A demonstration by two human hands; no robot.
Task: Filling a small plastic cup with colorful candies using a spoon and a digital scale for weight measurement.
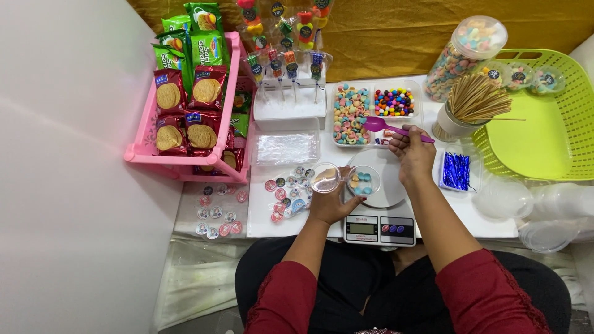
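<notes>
Pinching a purple spoon [396,128] in my right hand [413,156], left hand [331,201] gripping a clear lid [326,178]; tilting risks spilling candy off the scale [378,213].

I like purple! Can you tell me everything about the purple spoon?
The purple spoon looks like shiny plastic, with an oval bowl and a thin straight handle. The right hand grips the handle, fingers wrapped round it. It lies nearly level, its bowl out to the left, over the tray of pastel ring candies.
</notes>
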